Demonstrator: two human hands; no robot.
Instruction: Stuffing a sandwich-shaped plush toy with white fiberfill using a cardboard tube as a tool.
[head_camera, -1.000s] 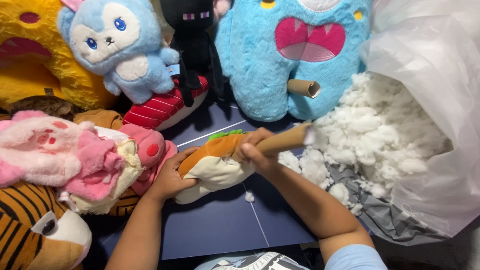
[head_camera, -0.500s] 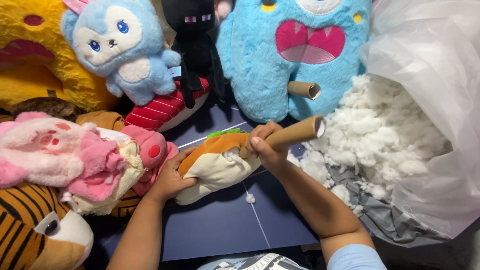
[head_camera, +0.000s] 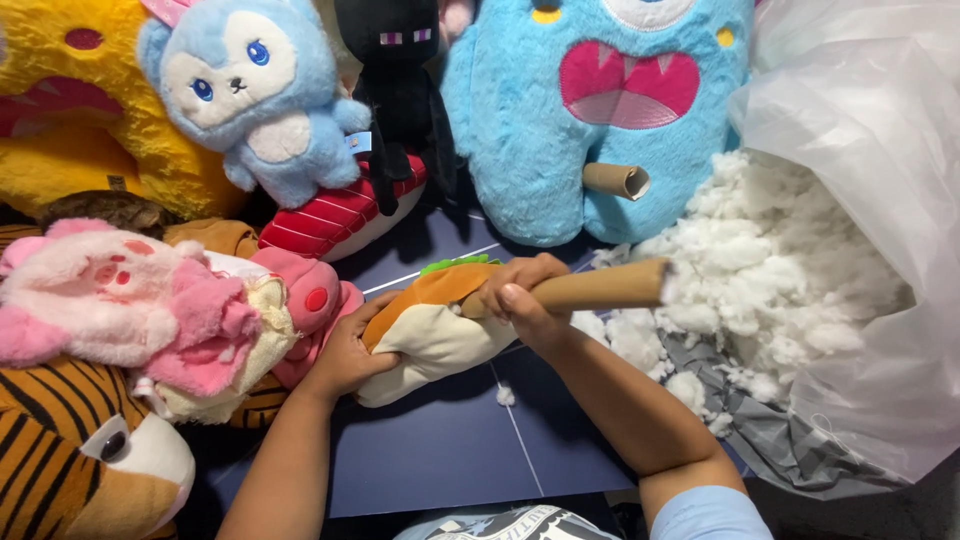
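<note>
Tan-and-orange taco-shaped plush toy (head_camera: 432, 325) lies just left of white loose stuffing pile (head_camera: 770, 270). Left hand (head_camera: 345, 355) cups plush's lower end. Right hand (head_camera: 520, 295) grips brown cardboard tube (head_camera: 600, 288), tip seemingly inside plush.

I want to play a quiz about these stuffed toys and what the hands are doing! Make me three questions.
1. True or false: the right hand grips a cardboard tube.
2. What does the left hand hold? A) a tiger toy B) an orange-and-cream plush toy C) the plastic bag
3. Fill in: the tube's far end points into a pile of white ____.

Key
1. True
2. B
3. stuffing
</note>
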